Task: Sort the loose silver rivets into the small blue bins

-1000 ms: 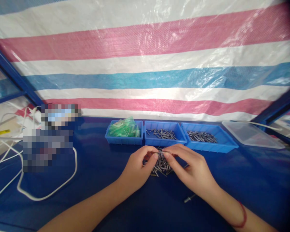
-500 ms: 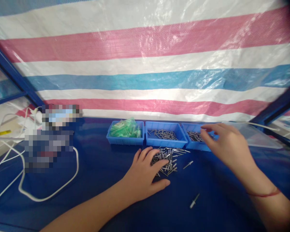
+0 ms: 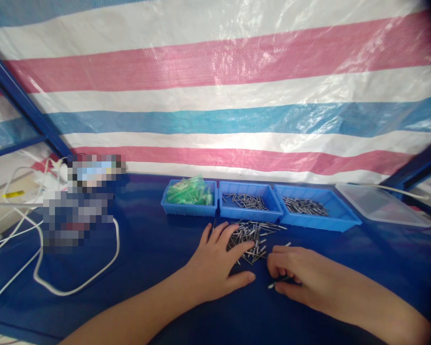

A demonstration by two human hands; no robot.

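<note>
Pinching 1 rivet (image 3: pixel 272 285), seemingly, in right hand (image 3: pixel 303 268); left hand (image 3: pixel 212 267) over rivet pile (image 3: pixel 253 235), grip spread apart.

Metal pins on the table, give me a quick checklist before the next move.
1. Left hand at the pin pile: ok, fingers spread over its left side.
2. Right hand at the loose pin: ok.
3. Loose pin firmly gripped: cannot tell, fingers partly hide it.
4. Middle bin and right bin upright: ok.
5. Table free of pins: not ok, the pile lies there.
</note>
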